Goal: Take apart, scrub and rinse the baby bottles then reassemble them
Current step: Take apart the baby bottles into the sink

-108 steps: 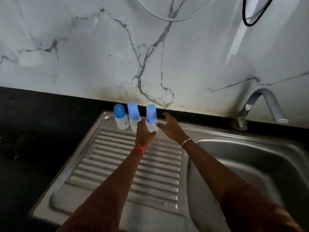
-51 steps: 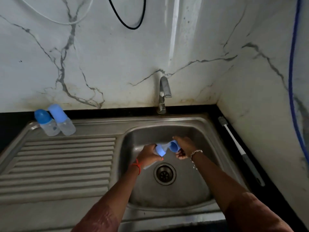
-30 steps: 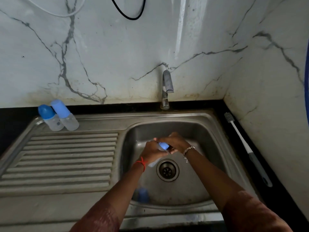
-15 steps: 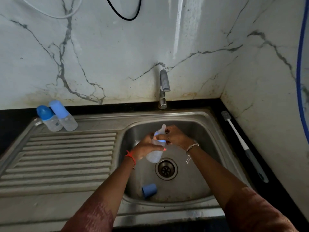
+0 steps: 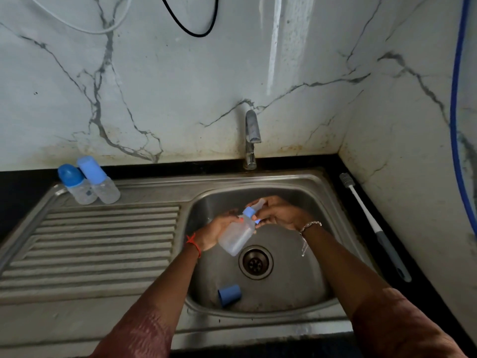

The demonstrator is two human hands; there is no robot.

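Over the steel sink basin (image 5: 296, 288) my left hand (image 5: 215, 232) grips a clear baby bottle (image 5: 236, 237) by its body, tilted with its neck up and to the right. My right hand (image 5: 277, 214) holds the bottle's blue collar and teat (image 5: 251, 211) at the top. The bottle's blue cap (image 5: 229, 295) lies on its side in the basin near the front wall. Two more capped bottles (image 5: 89, 180) stand close together at the back left corner of the ribbed draining board (image 5: 103, 241).
A tap (image 5: 251, 136) rises behind the basin, with no water running. A long bottle brush (image 5: 374, 226) with a grey handle lies on the black counter to the right, along the marble side wall. The drain (image 5: 255, 262) sits mid-basin.
The bottle was taken from the draining board to above the basin. Its blue cap came off and now lies in the basin. My right hand has shifted onto the collar.
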